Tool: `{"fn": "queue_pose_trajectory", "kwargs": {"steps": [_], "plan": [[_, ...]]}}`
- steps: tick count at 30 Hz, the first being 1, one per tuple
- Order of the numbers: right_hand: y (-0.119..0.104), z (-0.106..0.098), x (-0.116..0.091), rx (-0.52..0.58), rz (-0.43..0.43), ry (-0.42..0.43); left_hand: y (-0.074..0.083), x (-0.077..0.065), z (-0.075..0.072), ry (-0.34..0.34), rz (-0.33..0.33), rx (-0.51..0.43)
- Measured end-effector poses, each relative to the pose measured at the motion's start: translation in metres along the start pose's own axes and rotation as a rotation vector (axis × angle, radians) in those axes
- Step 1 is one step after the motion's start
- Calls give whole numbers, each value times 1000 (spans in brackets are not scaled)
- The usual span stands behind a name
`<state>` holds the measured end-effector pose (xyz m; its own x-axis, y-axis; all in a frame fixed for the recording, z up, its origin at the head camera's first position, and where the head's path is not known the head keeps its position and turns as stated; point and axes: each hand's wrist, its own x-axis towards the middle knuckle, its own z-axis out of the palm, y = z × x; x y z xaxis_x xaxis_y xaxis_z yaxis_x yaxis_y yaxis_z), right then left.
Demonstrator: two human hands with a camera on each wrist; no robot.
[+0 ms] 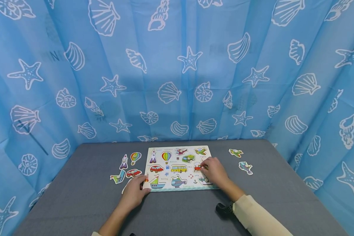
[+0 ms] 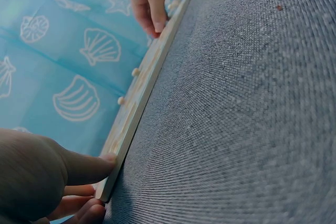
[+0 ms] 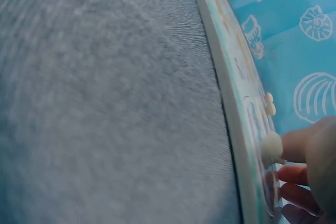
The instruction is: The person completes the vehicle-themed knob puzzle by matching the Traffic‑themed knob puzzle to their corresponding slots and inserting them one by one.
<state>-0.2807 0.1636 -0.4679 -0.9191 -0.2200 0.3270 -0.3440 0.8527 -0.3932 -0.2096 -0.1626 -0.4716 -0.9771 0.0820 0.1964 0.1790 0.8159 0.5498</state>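
A wooden peg puzzle board (image 1: 165, 176) with vehicle pictures lies flat on the table. My left hand (image 1: 133, 193) grips its front left corner, thumb on top and fingers at the edge in the left wrist view. Over the board's right part, my right hand (image 1: 214, 171) pinches a red train piece (image 1: 197, 167) at its recess; red shows at the fingertips (image 2: 156, 29) in the left wrist view. A ship piece (image 1: 205, 181) lies in front of that hand, and a pale round knob (image 3: 272, 148) stands close to its thumb in the right wrist view.
Left of the board lie loose pieces: a rocket (image 1: 124, 162), a balloon (image 1: 135, 157), a sailboat (image 1: 118, 177), a red car (image 1: 133, 173), and one partly hidden by my left hand. To the right lie a green airplane (image 1: 236, 153) and a blue-grey piece (image 1: 245, 167). A shell-patterned curtain (image 1: 171, 111) stands behind.
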Motion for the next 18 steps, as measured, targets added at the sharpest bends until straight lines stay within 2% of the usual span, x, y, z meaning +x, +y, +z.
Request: {"fn": "queue_pose_trajectory", "kwargs": {"steps": [10, 18], "plan": [[5, -13, -7, 134, -46, -104, 0, 0, 0, 5, 1, -17], [15, -20, -11, 193, -41, -91, -2, 0, 1, 5, 8, -23]]}}
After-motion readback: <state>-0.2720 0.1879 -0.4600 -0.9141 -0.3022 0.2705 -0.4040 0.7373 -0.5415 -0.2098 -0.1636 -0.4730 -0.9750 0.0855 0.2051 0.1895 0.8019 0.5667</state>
